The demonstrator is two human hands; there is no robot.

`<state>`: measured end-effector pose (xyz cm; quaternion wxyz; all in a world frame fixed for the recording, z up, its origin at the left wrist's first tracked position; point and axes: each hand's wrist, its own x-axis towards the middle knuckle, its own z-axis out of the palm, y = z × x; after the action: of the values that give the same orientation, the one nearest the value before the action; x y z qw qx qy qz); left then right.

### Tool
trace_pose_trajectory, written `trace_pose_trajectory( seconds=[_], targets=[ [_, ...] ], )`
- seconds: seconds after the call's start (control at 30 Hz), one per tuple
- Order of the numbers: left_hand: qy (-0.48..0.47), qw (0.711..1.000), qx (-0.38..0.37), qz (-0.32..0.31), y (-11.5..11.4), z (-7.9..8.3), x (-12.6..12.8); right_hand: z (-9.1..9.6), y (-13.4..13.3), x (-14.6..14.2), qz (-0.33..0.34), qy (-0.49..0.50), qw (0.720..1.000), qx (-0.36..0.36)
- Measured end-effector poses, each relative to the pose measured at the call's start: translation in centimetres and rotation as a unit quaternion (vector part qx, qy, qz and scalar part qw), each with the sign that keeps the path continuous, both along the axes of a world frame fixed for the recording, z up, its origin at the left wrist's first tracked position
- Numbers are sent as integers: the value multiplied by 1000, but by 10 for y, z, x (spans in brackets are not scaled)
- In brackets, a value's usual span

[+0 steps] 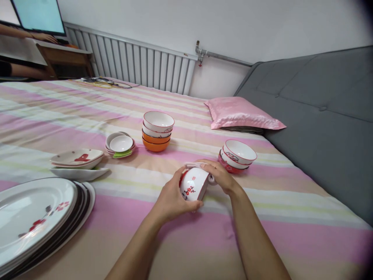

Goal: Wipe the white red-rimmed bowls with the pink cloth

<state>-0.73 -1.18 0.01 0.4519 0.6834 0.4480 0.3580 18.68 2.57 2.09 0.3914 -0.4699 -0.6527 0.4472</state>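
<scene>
A white bowl (192, 184) with red blossom print lies tilted on its side between my hands, just above the bed. My left hand (171, 198) wraps round its base side, thumb along the lower edge. At the far rim, my right hand (218, 175) is closed on a pale pinkish cloth (212, 180) that is pressed against the bowl; most of the cloth is hidden by fingers. To the right stands a short stack of bowls (240, 152), white over red. Beyond my left hand rises a taller stack of bowls (159, 121), white above orange.
Large oval plates (17, 206) are piled at the left front. Behind them sit leaf-shaped dishes (96, 155) and small saucers (121, 144). A pink pillow (241, 111) lies by the grey headboard (314, 105). Cables (107, 82) lie at the far edge. Another person's hand (45, 37) rests on a desk.
</scene>
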Motion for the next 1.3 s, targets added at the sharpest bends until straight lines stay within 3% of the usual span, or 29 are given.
trace_pose_trajectory(
  seconds=[0.17,0.37,0.53,0.73,0.87,1.03,1.17,1.3],
  targets=[
    [-5,1000,-24,-2,1,-2,-1,-2,1,1,3,-6,1000,8],
    [-23,998,-52,1,3,-6,0,14,-12,-9,33,-74,991,108],
    [-39,997,-61,4,3,-6,1,27,-23,-22,82,-152,964,203],
    [-25,997,-76,15,3,-5,2,33,-33,-37,81,-233,932,264],
    [-3,998,-60,19,4,-6,3,29,-32,-38,49,-244,929,273],
    [11,999,-39,19,3,-7,4,23,-21,-28,19,-183,958,221],
    [32,999,-9,12,0,-6,4,19,-14,-19,10,-71,992,107],
    [42,999,-3,0,-3,-2,4,14,-9,-10,-23,31,999,-38]
  ],
)
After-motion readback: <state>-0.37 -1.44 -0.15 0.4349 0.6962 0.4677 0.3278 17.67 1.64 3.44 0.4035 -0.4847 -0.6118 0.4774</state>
